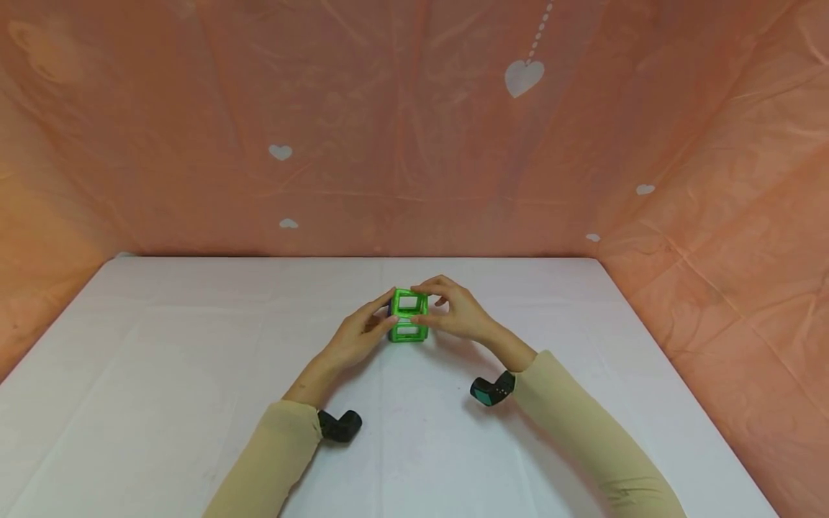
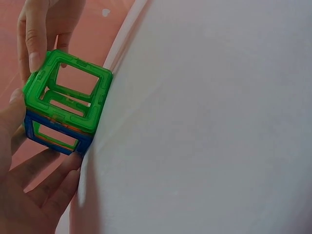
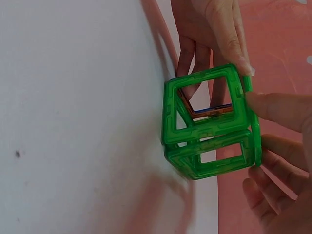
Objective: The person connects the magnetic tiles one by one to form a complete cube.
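Note:
A small cube of magnetic tiles sits on the white table, its frames mostly see-through green with open centres. In the left wrist view, a blue tile with orange along its edge forms the side toward my left palm. My left hand grips the cube's left side, thumb at the near corner and fingers spread along the blue side. From the right, my right hand holds the cube between thumb and fingers. In the right wrist view, its thumb and fingertips press a green tile along the top.
The white-covered table spreads around the cube. An orange curtain with white hearts hangs behind and at both sides. A black wrist camera hangs by the left sleeve, another black camera by the right.

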`<state>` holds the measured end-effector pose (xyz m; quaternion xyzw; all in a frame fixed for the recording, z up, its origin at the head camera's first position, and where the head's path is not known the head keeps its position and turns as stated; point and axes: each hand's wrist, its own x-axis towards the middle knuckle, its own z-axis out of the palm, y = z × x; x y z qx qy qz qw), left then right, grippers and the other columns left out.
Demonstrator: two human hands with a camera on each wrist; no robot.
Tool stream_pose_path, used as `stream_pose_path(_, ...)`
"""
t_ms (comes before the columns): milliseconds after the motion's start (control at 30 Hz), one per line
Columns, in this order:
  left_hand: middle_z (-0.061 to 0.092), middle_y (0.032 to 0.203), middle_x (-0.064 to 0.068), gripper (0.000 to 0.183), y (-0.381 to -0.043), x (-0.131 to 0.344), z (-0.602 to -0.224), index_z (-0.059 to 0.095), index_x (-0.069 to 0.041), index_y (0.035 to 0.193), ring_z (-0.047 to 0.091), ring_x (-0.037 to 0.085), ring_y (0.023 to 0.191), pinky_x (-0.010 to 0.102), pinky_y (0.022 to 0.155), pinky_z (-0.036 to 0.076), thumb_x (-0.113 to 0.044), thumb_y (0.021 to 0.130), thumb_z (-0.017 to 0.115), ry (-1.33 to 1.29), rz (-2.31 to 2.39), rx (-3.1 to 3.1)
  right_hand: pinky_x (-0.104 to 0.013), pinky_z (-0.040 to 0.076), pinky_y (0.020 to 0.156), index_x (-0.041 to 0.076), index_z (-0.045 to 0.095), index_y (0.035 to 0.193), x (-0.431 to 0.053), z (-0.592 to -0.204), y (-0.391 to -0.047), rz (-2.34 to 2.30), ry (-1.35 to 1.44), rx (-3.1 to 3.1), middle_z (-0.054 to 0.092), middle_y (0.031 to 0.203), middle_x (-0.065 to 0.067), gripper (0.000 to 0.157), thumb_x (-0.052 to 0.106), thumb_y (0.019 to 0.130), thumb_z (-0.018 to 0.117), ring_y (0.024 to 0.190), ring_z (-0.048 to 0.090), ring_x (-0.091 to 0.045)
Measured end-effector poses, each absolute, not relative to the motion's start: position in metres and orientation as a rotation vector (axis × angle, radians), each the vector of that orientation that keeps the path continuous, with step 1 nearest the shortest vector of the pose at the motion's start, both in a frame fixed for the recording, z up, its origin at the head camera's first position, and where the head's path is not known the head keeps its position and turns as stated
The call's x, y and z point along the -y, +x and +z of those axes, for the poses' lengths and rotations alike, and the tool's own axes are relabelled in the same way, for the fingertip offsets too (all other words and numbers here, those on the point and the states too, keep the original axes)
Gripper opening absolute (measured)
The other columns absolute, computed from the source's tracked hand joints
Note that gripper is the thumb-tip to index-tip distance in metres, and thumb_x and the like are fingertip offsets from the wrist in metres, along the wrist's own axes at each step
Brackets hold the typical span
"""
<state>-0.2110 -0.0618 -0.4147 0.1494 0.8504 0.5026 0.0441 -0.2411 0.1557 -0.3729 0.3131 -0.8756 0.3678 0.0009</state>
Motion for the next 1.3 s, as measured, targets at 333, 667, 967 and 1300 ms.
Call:
stream_pose_path(333, 0.042, 0.147, 0.02, 0.058, -0.212, 0.065, -0.416, 0.03, -0.022, 0.152, 0.057, 0.036, 0.119, 0.052, 0.102, 0.042, -0.028, 0.099, 0.054, 0.487, 1.513, -2.589, -0.037, 0.05, 0.087, 0.003, 0.063, 0.124, -0.16, -0.372, -0.244, 1.128, 1.033, 2.76, 0.061, 0.125, -0.012, 0.047, 0.018, 0.081, 0.076, 0.116, 0.055, -0.026)
stream_pose_path(667, 0.042, 0.147, 0.02, 0.058, -0.212, 0.066, -0.416, 0.028, -0.022, 0.152, 0.054, 0.037, 0.123, 0.051, 0.105, 0.039, -0.028, 0.1, 0.052, 0.457, 1.539, -2.557, -0.041, 0.052, 0.09, 0.0, 0.058, 0.129, -0.16, -0.378, -0.24, 1.489, 0.77, 2.777, 0.058, 0.13, -0.017, 0.043, 0.016, 0.09, 0.066, 0.115, 0.059, -0.033)
stream_pose_path(967, 0.045, 0.145, 0.021, 0.056, -0.212, 0.065, -0.415, 0.031, -0.016, 0.151, 0.056, 0.038, 0.119, 0.051, 0.101, 0.042, -0.029, 0.1, 0.051, 0.468, 1.544, -2.578, -0.034, 0.054, 0.08, -0.002, 0.059, 0.126, -0.154, -0.382, -0.237, 1.617, 0.489, 2.78, 0.066, 0.112, -0.02, 0.039, 0.018, 0.092, 0.06, 0.099, 0.066, -0.03)
stream_pose_path(1300, 0.057, 0.122, 0.023, 0.044, -0.214, 0.056, -0.412, 0.046, -0.004, 0.141, 0.061, 0.036, 0.109, 0.046, 0.096, 0.048, -0.019, 0.1, 0.052, 0.388, 1.621, -2.698, -0.036, 0.053, 0.087, -0.002, 0.056, 0.129, -0.147, -0.38, -0.237, 1.942, 0.176, 2.77, 0.068, 0.111, -0.022, 0.041, 0.02, 0.095, 0.058, 0.084, 0.067, -0.015)
